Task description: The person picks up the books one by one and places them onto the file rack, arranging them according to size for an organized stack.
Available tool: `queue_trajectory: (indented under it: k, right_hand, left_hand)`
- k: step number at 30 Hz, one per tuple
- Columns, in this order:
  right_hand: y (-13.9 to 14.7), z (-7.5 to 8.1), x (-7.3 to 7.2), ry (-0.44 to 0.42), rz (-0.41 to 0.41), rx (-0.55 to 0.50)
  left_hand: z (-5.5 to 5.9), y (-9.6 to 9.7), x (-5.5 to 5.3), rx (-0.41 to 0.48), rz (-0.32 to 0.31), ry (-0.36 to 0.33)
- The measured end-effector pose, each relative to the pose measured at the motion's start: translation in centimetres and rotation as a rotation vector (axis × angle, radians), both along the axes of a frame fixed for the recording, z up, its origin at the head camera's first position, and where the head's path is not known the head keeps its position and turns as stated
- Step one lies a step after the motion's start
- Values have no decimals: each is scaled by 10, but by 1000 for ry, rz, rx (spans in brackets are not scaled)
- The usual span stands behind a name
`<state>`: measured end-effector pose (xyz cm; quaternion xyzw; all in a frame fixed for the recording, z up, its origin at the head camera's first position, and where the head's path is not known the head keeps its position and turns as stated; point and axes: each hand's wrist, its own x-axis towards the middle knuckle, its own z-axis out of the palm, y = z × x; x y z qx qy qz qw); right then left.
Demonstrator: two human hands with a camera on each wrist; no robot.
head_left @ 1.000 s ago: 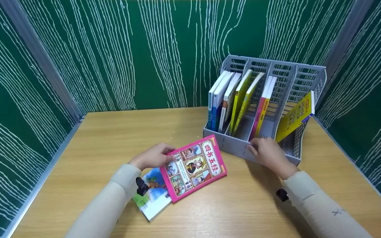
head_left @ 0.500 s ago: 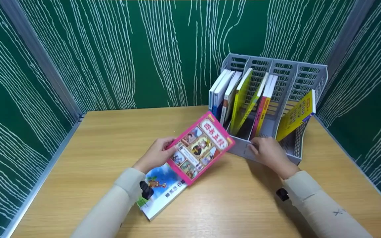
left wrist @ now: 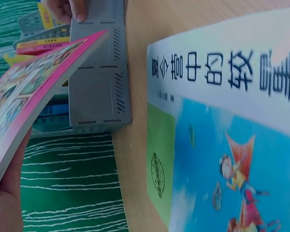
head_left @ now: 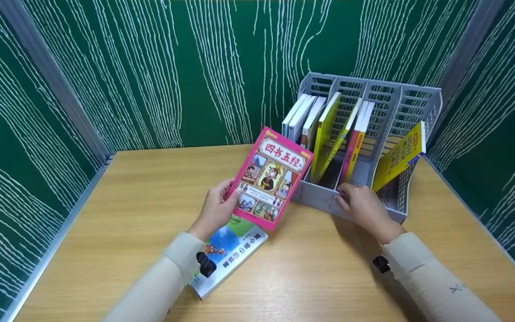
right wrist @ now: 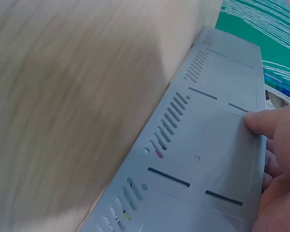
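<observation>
My left hand [head_left: 216, 209] grips a pink book [head_left: 270, 179] by its left edge, thumb on the cover, raised above the table and tilted in front of the rack's left end. Below it a white, blue and green book [head_left: 235, 250] lies flat, partly hidden by the left wrist; its cover fills much of the left wrist view [left wrist: 222, 116]. My right hand [head_left: 365, 208] pinches the front lip of the grey book rack [head_left: 318, 199], its thumb [right wrist: 263, 121] outside and fingers behind the lip. Several books stand in the rack, among them a yellow-green pair [head_left: 327, 134].
In the rack's right compartment a yellow book [head_left: 398, 156] leans to the right. A pink and a yellow book [head_left: 355, 147] stand together near the middle, white-edged books [head_left: 297, 116] at the left. Green walls [head_left: 150, 80] enclose the wooden table [head_left: 150, 188].
My left hand has lifted the pink book up and turned it more upright, uncovering more of the book beneath. One yellow-green book has tipped right. The right hand keeps its place on the rack.
</observation>
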<state>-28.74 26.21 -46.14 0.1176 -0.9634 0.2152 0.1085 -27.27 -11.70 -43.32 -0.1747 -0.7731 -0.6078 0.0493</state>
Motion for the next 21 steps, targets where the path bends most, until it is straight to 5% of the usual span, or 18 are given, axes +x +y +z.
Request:
queue_trajectory:
  k: [7,17,21]
  right_hand:
    - [-6,9,7,-44,-29,-131]
    - [-38,31,22,205,57,-310]
    - [-54,40,29,196,77,-503]
  left_hand:
    - [-1,10,6,27,71,79]
    - [0,29,17,-143,142,355]
    - [-1,35,19,-222,153,451]
